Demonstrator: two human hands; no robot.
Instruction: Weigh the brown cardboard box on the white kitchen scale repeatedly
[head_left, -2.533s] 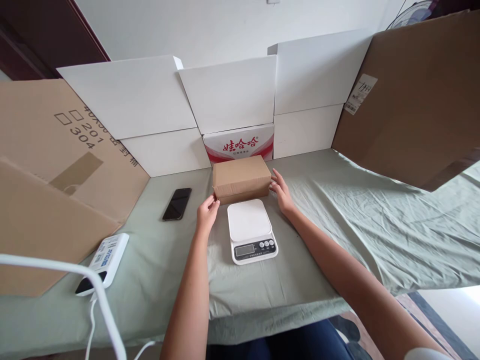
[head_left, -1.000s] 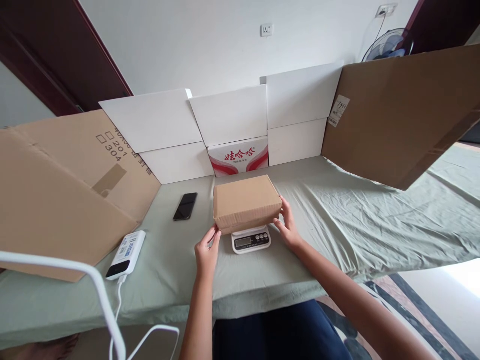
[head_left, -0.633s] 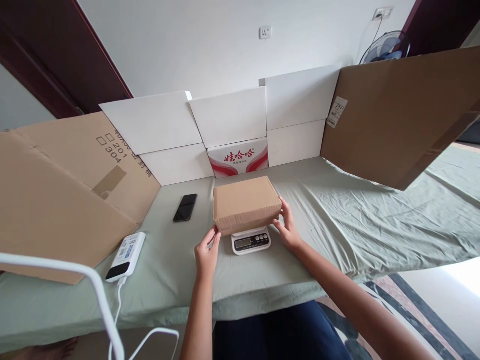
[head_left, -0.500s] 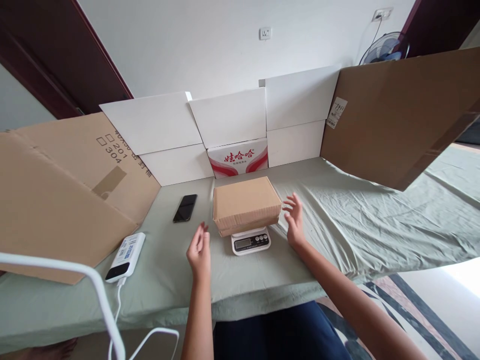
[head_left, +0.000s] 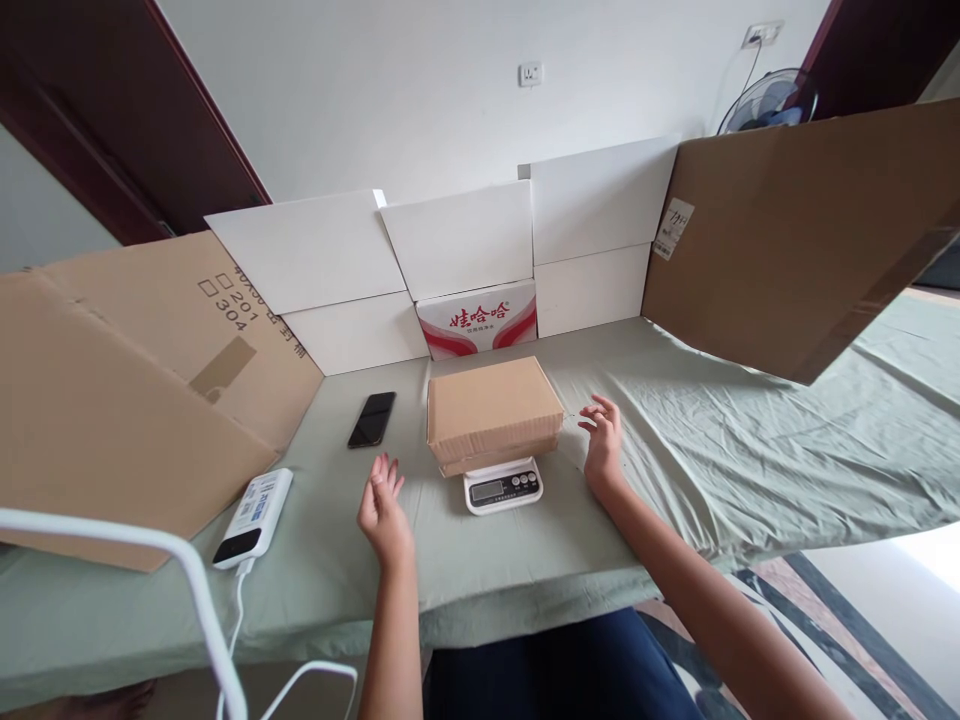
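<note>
A closed brown cardboard box [head_left: 491, 405] rests on a small white kitchen scale [head_left: 504, 488], covering most of its platform. The scale's display and buttons stick out in front; I cannot read a figure on the display. To the left of the box, my left hand [head_left: 384, 508] is off the cloth with its fingers apart and nothing in it. On the other side my right hand [head_left: 602, 445] is also empty, fingers spread and slightly curled, a short gap from the box's right side. Neither hand touches the box.
A black phone [head_left: 372, 419] lies left of the box. Further left is a white power bank [head_left: 253, 518] with a cable, beside a white tube frame [head_left: 180, 555]. White panels [head_left: 457, 240] and large cardboard sheets [head_left: 787, 240] stand around the green-clothed surface [head_left: 525, 560].
Both hands have moved outward, away from the box: the left one to the left, the right one to the right. The box and scale stay where they were.
</note>
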